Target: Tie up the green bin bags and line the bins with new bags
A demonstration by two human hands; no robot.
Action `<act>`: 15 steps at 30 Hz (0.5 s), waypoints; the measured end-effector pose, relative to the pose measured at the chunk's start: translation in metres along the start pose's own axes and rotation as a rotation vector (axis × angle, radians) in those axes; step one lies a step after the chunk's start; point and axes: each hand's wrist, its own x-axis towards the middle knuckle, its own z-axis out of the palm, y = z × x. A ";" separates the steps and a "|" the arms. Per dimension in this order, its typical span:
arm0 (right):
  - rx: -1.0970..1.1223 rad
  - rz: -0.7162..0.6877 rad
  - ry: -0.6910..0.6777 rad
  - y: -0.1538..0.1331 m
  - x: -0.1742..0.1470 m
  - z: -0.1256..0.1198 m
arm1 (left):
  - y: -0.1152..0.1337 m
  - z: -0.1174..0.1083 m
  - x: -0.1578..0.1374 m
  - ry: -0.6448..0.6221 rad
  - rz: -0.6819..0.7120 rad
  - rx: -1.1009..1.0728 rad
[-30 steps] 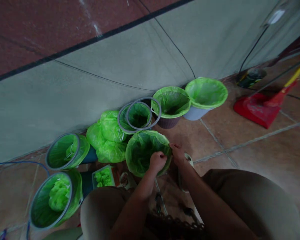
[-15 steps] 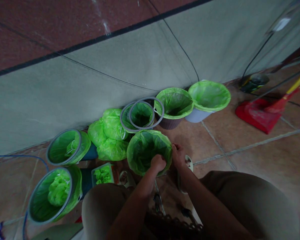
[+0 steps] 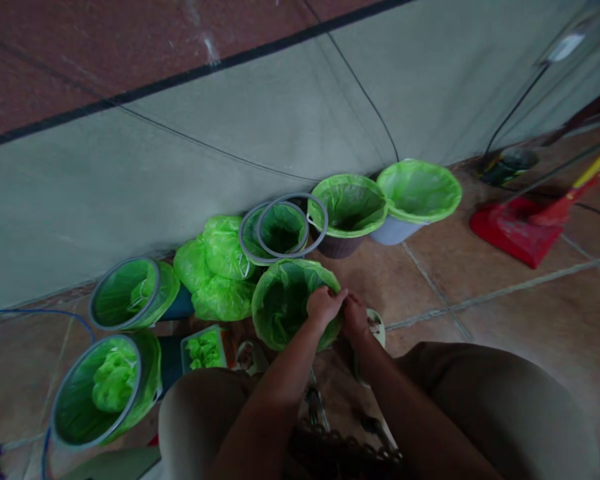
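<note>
Between my knees stands a bin lined with a green garbage bag (image 3: 275,313), its edge folded out over the rim. My left hand (image 3: 324,305) reaches across the mouth to the right side of the rim, fingers closed on the bag's edge. Just outside that same spot, my right hand (image 3: 355,315) is closed on the bag from the outer side. The fingertips of both hands nearly meet there. What exactly lies between the fingers is partly hidden.
Behind stand a lined bin with loose grey rings (image 3: 293,225), a brown bin (image 3: 347,207) and a white bin (image 3: 420,193). Left are tied green bags (image 3: 220,267), two tilted lined bins (image 3: 125,293) and a small tub (image 3: 203,350). A red dustpan (image 3: 517,227) lies right.
My left hand has moved up and right from inside the bin to the rim beside my right hand. My right hand stays at the rim.
</note>
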 end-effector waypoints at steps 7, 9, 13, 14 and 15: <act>0.150 0.050 0.085 -0.007 -0.004 0.005 | -0.015 0.010 0.017 -0.010 0.059 -0.073; 0.159 0.055 0.108 -0.007 -0.002 0.007 | -0.024 0.010 0.020 -0.056 0.093 -0.123; 0.057 0.019 0.105 -0.005 -0.003 0.006 | -0.034 0.008 0.023 -0.067 0.123 -0.115; -0.023 -0.007 0.108 -0.005 -0.004 0.004 | -0.034 0.007 0.023 -0.055 0.128 -0.100; -0.131 -0.047 0.121 -0.006 -0.005 0.003 | -0.033 0.007 0.023 -0.042 0.132 -0.084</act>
